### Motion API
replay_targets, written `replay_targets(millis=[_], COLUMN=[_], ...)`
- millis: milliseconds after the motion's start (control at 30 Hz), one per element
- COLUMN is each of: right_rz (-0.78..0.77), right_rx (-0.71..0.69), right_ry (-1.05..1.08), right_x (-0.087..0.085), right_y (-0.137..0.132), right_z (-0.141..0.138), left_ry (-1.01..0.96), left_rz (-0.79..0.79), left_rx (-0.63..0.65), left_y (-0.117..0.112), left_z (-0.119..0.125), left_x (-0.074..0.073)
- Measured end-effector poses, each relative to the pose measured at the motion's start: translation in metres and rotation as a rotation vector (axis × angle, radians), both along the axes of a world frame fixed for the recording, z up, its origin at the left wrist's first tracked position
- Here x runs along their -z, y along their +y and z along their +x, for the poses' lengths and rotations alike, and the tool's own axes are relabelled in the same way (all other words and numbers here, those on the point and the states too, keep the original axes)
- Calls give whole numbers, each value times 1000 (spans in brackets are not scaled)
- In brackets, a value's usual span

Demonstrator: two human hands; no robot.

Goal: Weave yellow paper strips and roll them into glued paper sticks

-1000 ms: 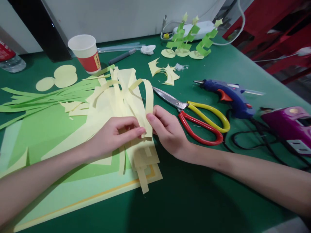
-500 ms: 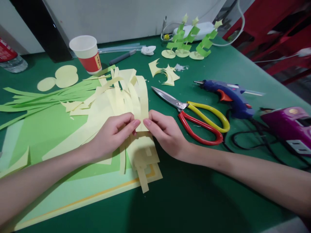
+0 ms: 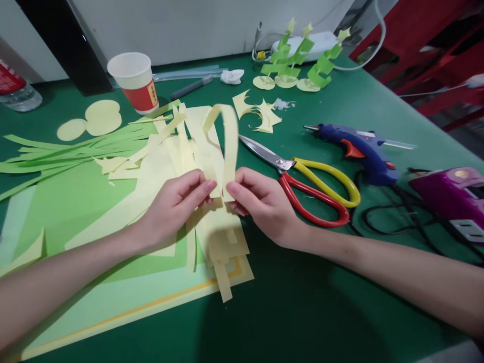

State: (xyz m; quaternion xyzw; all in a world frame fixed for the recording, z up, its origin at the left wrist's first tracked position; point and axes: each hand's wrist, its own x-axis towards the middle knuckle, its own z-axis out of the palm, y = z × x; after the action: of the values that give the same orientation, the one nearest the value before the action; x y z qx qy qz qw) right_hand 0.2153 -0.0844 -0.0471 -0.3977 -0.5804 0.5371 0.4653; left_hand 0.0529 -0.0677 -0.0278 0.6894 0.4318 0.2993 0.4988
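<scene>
My left hand [image 3: 179, 201] is closed in a pinch on the lower edge of a pale yellow paper sheet [image 3: 212, 159]. Close beside it, my right hand [image 3: 266, 209] pinches the lower end of a narrow pale yellow paper strip [image 3: 232, 138], which arches upward and curls over toward the sheet. A slim gap shows between the two held ends. Whether strip and sheet are still joined higher up, I cannot tell. Beneath both hands lie more yellow paper pieces [image 3: 227, 247] on green paper [image 3: 113, 194]. Scissors [image 3: 282, 164] with red and yellow handles rest right of my right hand.
On the right are a blue glue gun [image 3: 359, 146] and a purple socket box [image 3: 449, 194] with black cables. A paper cup [image 3: 138, 93], a marker [image 3: 191, 88] and paper plants [image 3: 283, 60] stand or lie at the back. Green strips [image 3: 75, 151] spread leftward.
The paper ends between my fingers have come apart. The strip in my right hand now bows up in a loop, and my right hand has shifted slightly right.
</scene>
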Motion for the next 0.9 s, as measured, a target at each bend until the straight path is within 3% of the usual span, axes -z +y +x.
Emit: replay_targets(millis=[267, 400, 500, 667, 800, 900], right_rz=[-66, -111, -63, -139, -178, -126], right_rx=[-17, -53, -134, -332, -237, -144], right_ry=[-61, 24, 133, 177, 168, 154], right_x=[-1, -1, -6, -27, -50, -63], right_y=[1, 4, 8, 13, 28, 46], right_z=[-2, 1, 6, 11, 13, 16], left_ry=[41, 58, 17, 9, 107, 209], left_rz=[22, 72, 4, -69, -160, -105], left_rx=[131, 192, 202, 198, 366, 461], left_y=[1, 1, 0, -10, -29, -43], left_z=[-2, -2, -2, 0, 3, 5], left_x=[-1, -2, -5, -16, -22, -21])
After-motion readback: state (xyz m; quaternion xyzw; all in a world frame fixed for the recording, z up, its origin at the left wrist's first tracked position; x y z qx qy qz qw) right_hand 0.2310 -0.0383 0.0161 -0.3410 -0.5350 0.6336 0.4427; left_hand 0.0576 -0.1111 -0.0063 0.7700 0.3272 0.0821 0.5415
